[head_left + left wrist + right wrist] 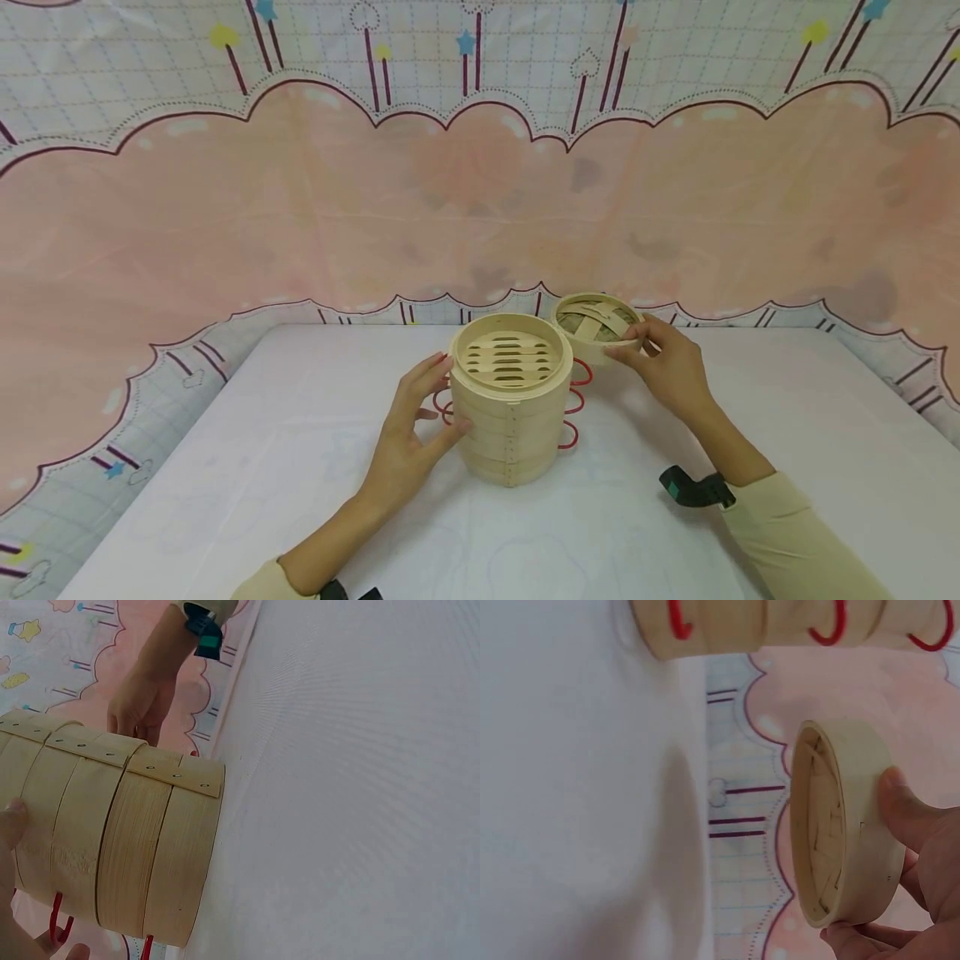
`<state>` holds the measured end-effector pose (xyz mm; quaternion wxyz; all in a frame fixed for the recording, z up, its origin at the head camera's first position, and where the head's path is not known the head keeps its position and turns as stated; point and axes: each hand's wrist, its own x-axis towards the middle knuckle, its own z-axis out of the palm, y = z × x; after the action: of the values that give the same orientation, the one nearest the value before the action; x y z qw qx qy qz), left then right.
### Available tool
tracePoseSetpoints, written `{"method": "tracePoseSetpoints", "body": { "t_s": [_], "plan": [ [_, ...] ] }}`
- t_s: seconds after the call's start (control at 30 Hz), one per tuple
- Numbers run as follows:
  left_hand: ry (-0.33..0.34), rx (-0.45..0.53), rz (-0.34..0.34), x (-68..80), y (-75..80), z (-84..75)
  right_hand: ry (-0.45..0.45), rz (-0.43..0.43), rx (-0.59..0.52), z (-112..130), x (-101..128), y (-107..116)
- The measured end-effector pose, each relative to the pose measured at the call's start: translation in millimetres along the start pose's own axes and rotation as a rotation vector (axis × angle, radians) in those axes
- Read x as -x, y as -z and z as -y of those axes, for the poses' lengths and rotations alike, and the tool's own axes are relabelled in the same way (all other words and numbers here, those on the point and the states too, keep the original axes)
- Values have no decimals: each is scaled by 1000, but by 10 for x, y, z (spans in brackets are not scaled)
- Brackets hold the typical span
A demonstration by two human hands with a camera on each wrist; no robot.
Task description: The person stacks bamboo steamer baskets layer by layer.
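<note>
A staged tabletop recording set rather than a working kitchen. A white cloth is covering the table (pixel 787 433), and a printed backdrop (pixel 480 192) with pink scalloped clouds, a pale grid, stars and hearts is hanging close behind it, closing off any view of a room. A person is wearing a dark strap with a green clip (pixel 693 489) on the right wrist. The only kitchenware showing is a stacked bamboo steamer (pixel 512 398) and its lid (pixel 597 323).
</note>
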<state>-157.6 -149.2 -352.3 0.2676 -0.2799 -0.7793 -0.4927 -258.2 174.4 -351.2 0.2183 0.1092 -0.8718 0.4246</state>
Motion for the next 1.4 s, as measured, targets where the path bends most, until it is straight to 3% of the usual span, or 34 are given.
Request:
{"method": "tracePoseSetpoints", "body": {
  "t_s": [0.6, 1.4],
  "plan": [
    [17, 0, 4, 3, 2, -17, -29, -13, -41, 289, -36, 317],
    [4, -3, -1, 2, 0, -1, -18, -4, -128, 536, -8, 425]
  ]
}}
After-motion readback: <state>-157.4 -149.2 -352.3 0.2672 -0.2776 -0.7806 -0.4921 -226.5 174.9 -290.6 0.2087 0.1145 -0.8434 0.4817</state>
